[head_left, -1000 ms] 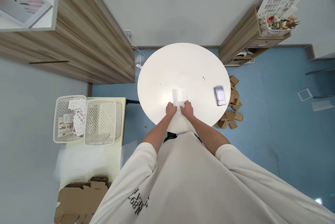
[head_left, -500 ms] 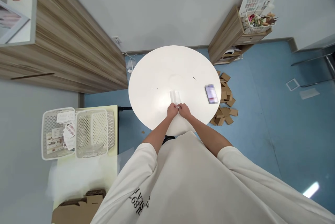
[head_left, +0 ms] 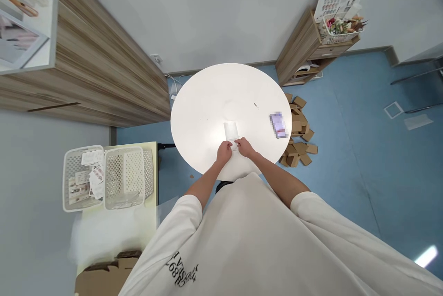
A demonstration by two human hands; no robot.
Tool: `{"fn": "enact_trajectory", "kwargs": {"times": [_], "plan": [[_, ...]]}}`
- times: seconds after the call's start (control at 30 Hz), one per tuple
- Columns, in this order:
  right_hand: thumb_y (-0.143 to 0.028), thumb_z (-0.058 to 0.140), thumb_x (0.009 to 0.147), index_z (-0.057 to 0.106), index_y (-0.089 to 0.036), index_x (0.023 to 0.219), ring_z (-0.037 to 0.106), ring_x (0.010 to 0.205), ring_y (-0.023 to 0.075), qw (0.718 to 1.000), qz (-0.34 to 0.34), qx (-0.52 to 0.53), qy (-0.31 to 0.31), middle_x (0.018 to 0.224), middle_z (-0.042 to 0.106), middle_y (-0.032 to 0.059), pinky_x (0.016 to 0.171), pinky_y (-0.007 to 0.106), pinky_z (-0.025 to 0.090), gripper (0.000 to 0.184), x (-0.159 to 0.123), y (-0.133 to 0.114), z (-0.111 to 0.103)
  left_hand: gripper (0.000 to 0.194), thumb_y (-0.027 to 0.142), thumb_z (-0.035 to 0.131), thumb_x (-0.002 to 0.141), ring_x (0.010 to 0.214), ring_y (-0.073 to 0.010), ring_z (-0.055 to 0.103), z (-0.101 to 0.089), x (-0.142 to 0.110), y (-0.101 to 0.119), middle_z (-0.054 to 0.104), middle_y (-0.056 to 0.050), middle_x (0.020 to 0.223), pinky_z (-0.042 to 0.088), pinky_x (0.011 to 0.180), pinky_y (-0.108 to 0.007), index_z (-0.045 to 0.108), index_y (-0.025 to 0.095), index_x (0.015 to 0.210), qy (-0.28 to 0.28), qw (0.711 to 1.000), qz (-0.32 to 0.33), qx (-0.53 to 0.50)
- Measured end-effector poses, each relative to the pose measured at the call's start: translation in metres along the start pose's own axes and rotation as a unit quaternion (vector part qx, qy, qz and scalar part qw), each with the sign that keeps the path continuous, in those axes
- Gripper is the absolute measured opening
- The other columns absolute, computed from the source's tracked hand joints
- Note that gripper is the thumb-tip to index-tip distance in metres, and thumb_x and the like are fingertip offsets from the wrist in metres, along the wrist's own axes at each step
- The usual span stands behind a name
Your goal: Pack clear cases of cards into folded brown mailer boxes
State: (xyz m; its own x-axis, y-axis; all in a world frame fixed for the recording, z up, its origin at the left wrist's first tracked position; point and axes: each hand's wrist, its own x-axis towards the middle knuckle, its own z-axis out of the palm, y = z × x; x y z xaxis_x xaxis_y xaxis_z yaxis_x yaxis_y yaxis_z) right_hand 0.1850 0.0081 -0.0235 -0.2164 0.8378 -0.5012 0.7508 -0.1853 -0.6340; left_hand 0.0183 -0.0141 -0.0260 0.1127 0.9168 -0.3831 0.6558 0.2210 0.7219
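Note:
A small, whitish, partly see-through sheet or pouch [head_left: 230, 131] lies near the front of the round white table [head_left: 200, 97]. Its exact kind is too small to make out. At its near left corner my left hand [head_left: 224, 152] is closed, with the fingertips pinching the edge. My right hand [head_left: 244, 147] pinches the near right edge. Between the two hands the near end of the piece shows as a flat strip. Over to the right on the same tabletop lies a blurred purple phone-like object [head_left: 278, 125].
Brown cardboard boxes [head_left: 298, 148] are heaped on the floor right of the table. To the left, white baskets [head_left: 123, 176] stand on a pale yellow table [head_left: 150, 222]. A wooden cabinet [head_left: 114, 56] rises at the back left, and a small cabinet [head_left: 299, 47] at the back right.
My hands were close together at the near end of the whitish piece. Now they are farther apart, the left one shifted left and nearer my body. The view has turned slightly.

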Motion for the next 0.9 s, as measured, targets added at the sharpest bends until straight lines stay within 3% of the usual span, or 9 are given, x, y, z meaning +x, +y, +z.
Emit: {"fn": "enact_trajectory", "kwargs": {"times": [0.07, 0.17, 0.33, 0.47, 0.6, 0.77, 0.9], "plan": [[-0.004, 0.045, 0.093, 0.064, -0.017, 0.132, 0.060, 0.108, 0.0196, 0.999, -0.016, -0.028, -0.005, 0.123, 0.056, 0.0128, 0.097, 0.032, 0.049, 0.045, 0.001, 0.001, 0.000, 0.046, 0.004, 0.045, 0.084, 0.124, -0.0253, 0.059, -0.004, -0.004, -0.003, 0.063, -0.011, 0.131, 0.048, 0.103, -0.043, 0.062, 0.020, 0.123, 0.009, 0.991, 0.079, 0.109], [-0.004, 0.047, 0.090, 0.063, -0.021, 0.137, 0.055, 0.115, 0.0244, 0.993, -0.044, -0.105, -0.015, 0.128, 0.054, 0.0128, 0.097, 0.036, 0.049, 0.053, -0.002, 0.002, -0.004, 0.059, 0.004, 0.050, 0.081, 0.144, -0.0290, 0.041, -0.006, -0.005, -0.007, 0.048, -0.013, 0.151, 0.036, 0.115, -0.047, 0.052, 0.019, 0.137, -0.034, 0.959, 0.170, 0.226], [-0.005, 0.051, 0.086, 0.053, -0.029, 0.149, 0.048, 0.125, 0.0309, 0.974, -0.086, -0.207, -0.026, 0.147, 0.045, 0.0122, 0.099, 0.043, 0.046, 0.068, -0.014, 0.004, -0.008, 0.064, 0.002, 0.048, 0.082, 0.154, -0.0275, 0.025, -0.002, 0.000, -0.012, 0.035, -0.014, 0.162, 0.024, 0.121, -0.048, 0.042, 0.018, 0.144, -0.052, 0.932, 0.195, 0.302], [-0.005, 0.049, 0.086, 0.042, -0.026, 0.156, 0.043, 0.131, 0.0326, 0.964, -0.107, -0.241, -0.024, 0.156, 0.039, 0.0128, 0.100, 0.045, 0.044, 0.074, -0.019, 0.004, -0.007, 0.060, 0.001, 0.047, 0.081, 0.150, -0.0264, 0.034, -0.002, 0.010, -0.009, 0.042, -0.015, 0.157, 0.027, 0.119, -0.045, 0.045, 0.018, 0.139, -0.054, 0.932, 0.192, 0.302], [-0.007, 0.051, 0.087, 0.046, -0.021, 0.152, 0.037, 0.139, 0.0326, 0.952, -0.157, -0.261, -0.023, 0.162, 0.036, 0.0105, 0.109, 0.046, 0.037, 0.067, -0.018, 0.005, -0.007, 0.061, 0.008, 0.058, 0.076, 0.139, -0.0283, 0.047, -0.010, 0.019, -0.002, 0.054, -0.015, 0.145, 0.030, 0.115, -0.043, 0.047, 0.018, 0.135, -0.082, 0.939, 0.182, 0.280], [-0.012, 0.052, 0.091, 0.058, -0.018, 0.138, 0.044, 0.136, 0.0313, 0.943, -0.193, -0.270, -0.037, 0.152, 0.050, 0.0126, 0.111, 0.046, 0.034, 0.047, -0.021, 0.006, -0.011, 0.059, 0.028, 0.065, 0.077, 0.120, -0.0287, 0.062, -0.020, 0.008, 0.000, 0.068, -0.011, 0.122, 0.026, 0.117, -0.048, 0.050, 0.019, 0.133, -0.122, 0.956, 0.140, 0.227], [-0.021, 0.050, 0.098, 0.057, -0.020, 0.139, 0.051, 0.130, 0.0298, 0.945, -0.192, -0.259, -0.060, 0.150, 0.054, 0.0111, 0.106, 0.044, 0.039, 0.042, -0.019, 0.001, -0.019, 0.047, 0.034, 0.058, 0.086, 0.120, -0.0267, 0.062, -0.027, -0.006, -0.002, 0.069, -0.008, 0.127, 0.021, 0.121, -0.049, 0.056, 0.024, 0.131, -0.100, 0.977, 0.097, 0.161]]}}
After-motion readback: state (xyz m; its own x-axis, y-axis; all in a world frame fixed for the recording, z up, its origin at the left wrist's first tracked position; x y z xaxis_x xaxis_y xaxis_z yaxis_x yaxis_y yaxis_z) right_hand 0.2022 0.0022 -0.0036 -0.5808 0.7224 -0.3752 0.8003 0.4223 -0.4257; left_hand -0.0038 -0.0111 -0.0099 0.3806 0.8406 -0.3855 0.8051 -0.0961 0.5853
